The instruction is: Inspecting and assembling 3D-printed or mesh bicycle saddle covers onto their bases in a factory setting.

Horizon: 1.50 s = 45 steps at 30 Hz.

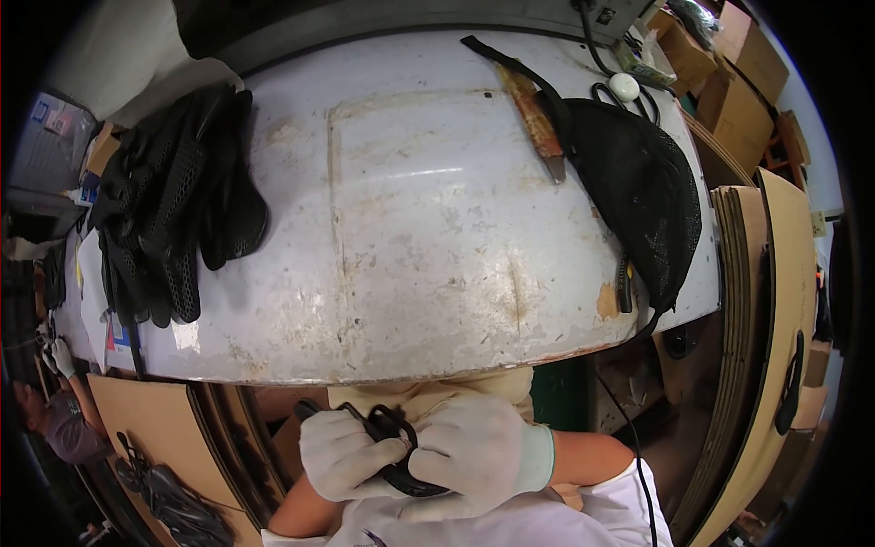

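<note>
Both my hands wear white gloves and are close together at my lap, below the table's near edge. My left hand (pixel 348 454) is closed on a black strapped piece (pixel 396 425), its fingers pinching near the loop. My right hand (pixel 472 448) is closed around the same piece from the other side. A loop of strap sticks up between the hands, and part of the dark body shows beneath them. The gloves hide most of the piece, so its exact kind cannot be told.
On the worn white table (pixel 419 237) lie a pile of black mesh pieces (pixel 173 201) at left and a black mesh pouch-like piece (pixel 638 182) at right. Beside the latter is a tape-wrapped blade tool (pixel 536 123). Cardboard sheets (pixel 761 346) stand at right; another person (pixel 68 415) is far left.
</note>
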{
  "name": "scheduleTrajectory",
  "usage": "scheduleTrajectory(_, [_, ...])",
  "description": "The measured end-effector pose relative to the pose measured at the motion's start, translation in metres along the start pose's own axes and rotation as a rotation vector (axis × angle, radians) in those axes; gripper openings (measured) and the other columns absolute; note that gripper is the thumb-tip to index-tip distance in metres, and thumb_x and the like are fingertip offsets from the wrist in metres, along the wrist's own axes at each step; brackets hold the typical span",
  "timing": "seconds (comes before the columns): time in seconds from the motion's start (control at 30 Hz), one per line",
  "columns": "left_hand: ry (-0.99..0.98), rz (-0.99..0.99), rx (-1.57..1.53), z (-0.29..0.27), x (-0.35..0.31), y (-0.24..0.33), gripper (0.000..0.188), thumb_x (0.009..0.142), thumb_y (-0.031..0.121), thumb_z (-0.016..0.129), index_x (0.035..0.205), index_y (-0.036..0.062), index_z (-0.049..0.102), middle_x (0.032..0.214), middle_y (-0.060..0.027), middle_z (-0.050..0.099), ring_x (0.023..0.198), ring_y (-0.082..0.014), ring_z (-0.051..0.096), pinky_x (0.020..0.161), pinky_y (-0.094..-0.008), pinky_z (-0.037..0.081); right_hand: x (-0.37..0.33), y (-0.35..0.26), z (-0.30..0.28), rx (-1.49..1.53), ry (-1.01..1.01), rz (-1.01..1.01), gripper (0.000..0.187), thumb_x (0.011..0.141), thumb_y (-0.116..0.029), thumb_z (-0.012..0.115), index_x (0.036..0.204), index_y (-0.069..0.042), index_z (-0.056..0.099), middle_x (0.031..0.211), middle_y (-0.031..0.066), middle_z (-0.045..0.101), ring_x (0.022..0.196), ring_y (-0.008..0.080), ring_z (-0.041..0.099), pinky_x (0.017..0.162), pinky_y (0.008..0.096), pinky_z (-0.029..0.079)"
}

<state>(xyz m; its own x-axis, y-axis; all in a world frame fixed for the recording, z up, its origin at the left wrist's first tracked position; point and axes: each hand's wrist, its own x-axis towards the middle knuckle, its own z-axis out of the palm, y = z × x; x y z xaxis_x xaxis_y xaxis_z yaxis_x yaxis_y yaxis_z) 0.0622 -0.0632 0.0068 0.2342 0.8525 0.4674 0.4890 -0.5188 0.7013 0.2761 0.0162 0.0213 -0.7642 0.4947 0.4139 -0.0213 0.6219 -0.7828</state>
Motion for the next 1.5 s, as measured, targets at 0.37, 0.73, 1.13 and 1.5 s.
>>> scheduleTrajectory(0.37, [-0.11,-0.051,0.223,-0.019,0.017,0.024,0.03,0.077,0.014,0.078,0.107,0.0073,0.077,0.066,0.0035,0.063,0.052,-0.0123,0.057,0.046,-0.0266,0.041,-0.001,0.012,0.005,0.002,0.082,-0.133,0.046,0.081,-0.048,0.082,0.064,-0.012,0.057,0.065,0.0023,0.05,0.055,0.0204,0.05,0.051,0.0353,0.04])
scheduleTrajectory(0.73, [-0.099,0.002,0.548,-0.078,0.004,0.041,0.032,0.093,0.042,0.07,0.102,0.0115,0.073,0.082,-0.0045,0.061,0.069,-0.0217,0.056,0.062,-0.0372,0.049,0.002,0.014,-0.033,-0.038,-0.025,-0.091,0.041,0.081,-0.034,0.087,0.065,-0.009,0.058,0.06,0.0033,0.05,0.052,0.0217,0.054,0.049,0.0332,0.041])
scheduleTrajectory(1.13, [0.343,-0.462,-0.23,-0.06,-0.024,0.023,0.082,0.103,0.066,0.05,0.089,-0.0112,0.075,0.078,-0.0224,0.074,0.066,-0.0365,0.075,0.063,-0.0407,0.06,-0.036,0.046,-0.036,0.428,0.157,-0.036,0.032,0.083,-0.024,0.085,0.076,0.002,0.068,0.064,0.0122,0.056,0.052,0.0309,0.056,0.048,0.0397,0.042])
scheduleTrajectory(1.5, [0.13,-0.55,-0.416,-0.069,-0.002,0.034,0.058,0.106,0.043,0.052,0.108,-0.0107,0.075,0.076,-0.0188,0.069,0.064,-0.0334,0.069,0.061,-0.0359,0.052,-0.04,0.041,-0.052,0.349,0.088,-0.056,0.041,0.086,-0.034,0.081,0.072,0.001,0.064,0.058,0.0089,0.055,0.047,0.0283,0.056,0.046,0.0374,0.044])
